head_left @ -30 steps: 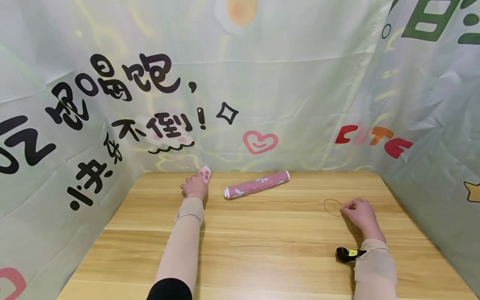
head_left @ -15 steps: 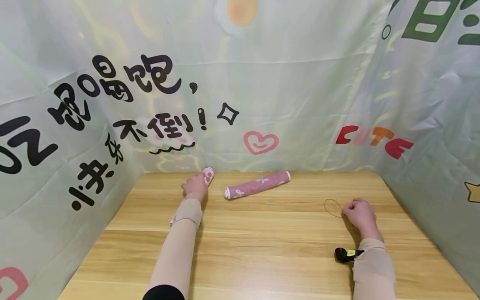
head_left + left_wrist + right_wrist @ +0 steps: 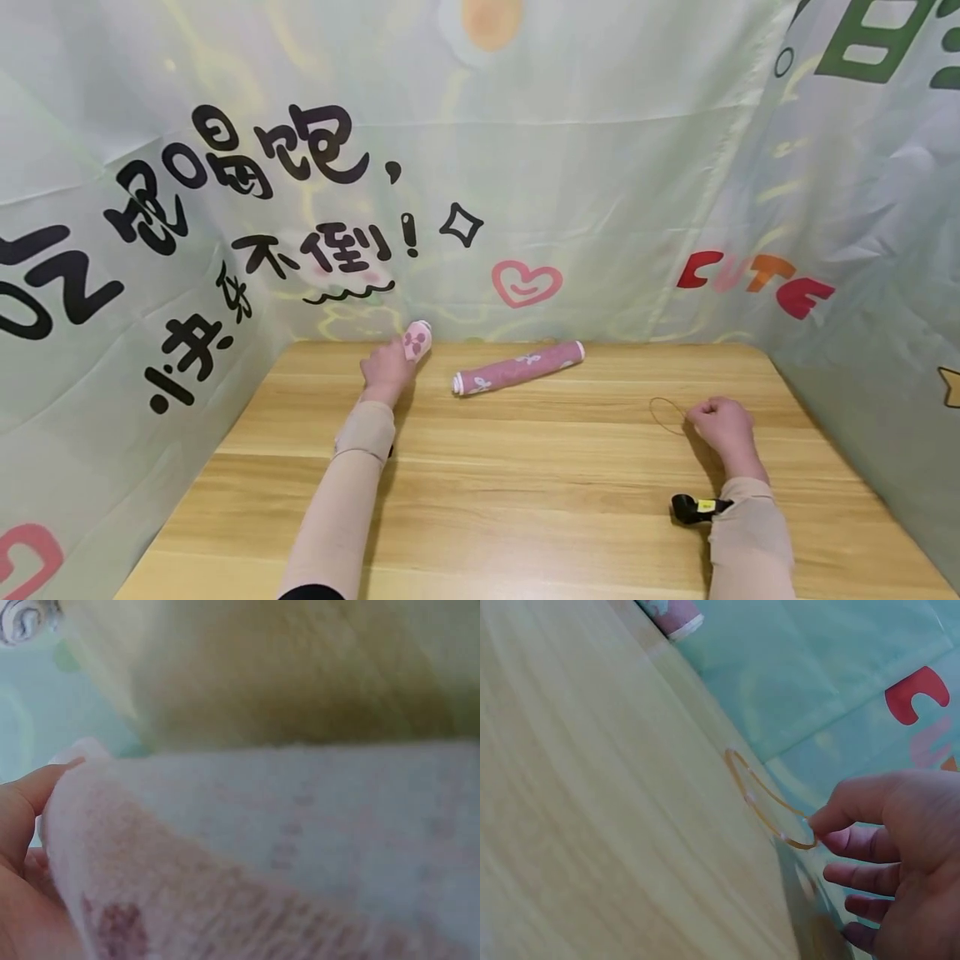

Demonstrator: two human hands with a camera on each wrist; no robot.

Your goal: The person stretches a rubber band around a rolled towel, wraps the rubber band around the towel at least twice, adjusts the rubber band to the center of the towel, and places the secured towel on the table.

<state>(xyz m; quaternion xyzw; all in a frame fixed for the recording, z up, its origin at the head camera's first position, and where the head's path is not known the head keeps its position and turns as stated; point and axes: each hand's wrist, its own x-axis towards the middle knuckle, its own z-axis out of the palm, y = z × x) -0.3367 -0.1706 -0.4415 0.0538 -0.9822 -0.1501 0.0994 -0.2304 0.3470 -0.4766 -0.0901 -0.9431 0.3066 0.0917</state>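
At the back left of the table, my left hand (image 3: 386, 369) grips a rolled pale pink towel (image 3: 417, 340) with darker pink prints. Its far end sticks out past the fingers, and my forearm hides the rest in the head view. Close up in the left wrist view, the fuzzy towel (image 3: 172, 877) fills the lower part, with thumb and fingers around its left end. My right hand (image 3: 723, 429) pinches a thin yellowish rubber band (image 3: 744, 796) between thumb and forefinger, the loop hanging to the left. Between the hands lies a darker pink rolled towel (image 3: 517, 368) with white-bordered ends.
The wooden table (image 3: 525, 517) reaches back to a printed fabric curtain (image 3: 600, 183), which also hangs along both sides. A black strap piece with a yellow label (image 3: 697, 508) sticks out from my right sleeve.
My left hand has turned a little and the pale towel's far end has risen slightly, showing more of it. The right hand still pinches the rubber band in the same place.
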